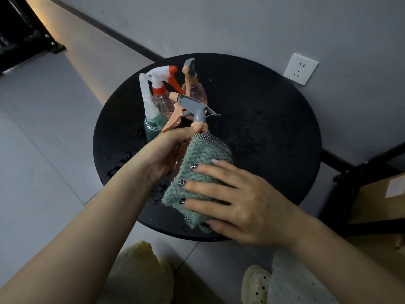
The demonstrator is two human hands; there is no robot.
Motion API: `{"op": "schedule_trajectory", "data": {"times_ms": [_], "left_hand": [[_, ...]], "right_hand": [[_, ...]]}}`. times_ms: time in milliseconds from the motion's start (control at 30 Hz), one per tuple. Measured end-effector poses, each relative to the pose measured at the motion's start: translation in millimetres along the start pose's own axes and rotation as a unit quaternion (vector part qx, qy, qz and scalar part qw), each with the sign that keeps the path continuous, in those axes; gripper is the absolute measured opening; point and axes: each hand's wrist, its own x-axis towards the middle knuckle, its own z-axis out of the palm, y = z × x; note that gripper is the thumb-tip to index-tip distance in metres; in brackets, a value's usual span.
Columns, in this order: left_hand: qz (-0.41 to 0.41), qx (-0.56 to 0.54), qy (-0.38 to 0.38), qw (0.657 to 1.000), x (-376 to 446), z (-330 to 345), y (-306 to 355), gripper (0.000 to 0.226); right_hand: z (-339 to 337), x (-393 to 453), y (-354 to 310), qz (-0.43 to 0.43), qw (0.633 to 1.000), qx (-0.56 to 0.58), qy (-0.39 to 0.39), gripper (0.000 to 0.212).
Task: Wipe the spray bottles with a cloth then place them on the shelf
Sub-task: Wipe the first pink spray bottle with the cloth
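Over the round black table (274,119), my left hand (168,150) grips a pink spray bottle by the neck, under its grey and peach trigger head (192,110). A fluffy green cloth (203,170) is wrapped round the bottle's body, which it mostly hides. My right hand (238,200) holds the cloth against the bottle, fingers curled over it. Behind stand three more bottles: a green one with a white head (151,119), a clear pink one with an orange and white head (162,91), and a pink one with a grey head (192,84).
Water drops lie on the table's left part. A wall socket (300,69) is at the back right. A black metal shelf frame (355,183) with a cardboard box (381,200) stands at the right. Another dark frame (24,34) is top left. My shoe (256,284) is below.
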Motion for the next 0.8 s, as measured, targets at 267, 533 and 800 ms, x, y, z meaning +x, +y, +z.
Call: {"op": "schedule_trajectory", "data": {"times_ms": [267, 533, 800], "left_hand": [[-0.023, 0.034, -0.018, 0.999, -0.9, 9.1, -5.2, 0.019], [-0.039, 0.050, -0.002, 0.998, -0.4, 8.2, -5.5, 0.027], [-0.001, 0.025, 0.044, 0.999, 0.8, -3.3, 2.2, 0.028]], "right_hand": [[7.2, -0.1, 12.4, 0.209, 0.968, 0.119, 0.067, 0.042], [10.9, -0.7, 9.2, 0.254, 0.953, 0.144, 0.082, 0.044], [0.7, -1.6, -0.8, 0.001, 1.000, 0.011, 0.003, 0.035]]}}
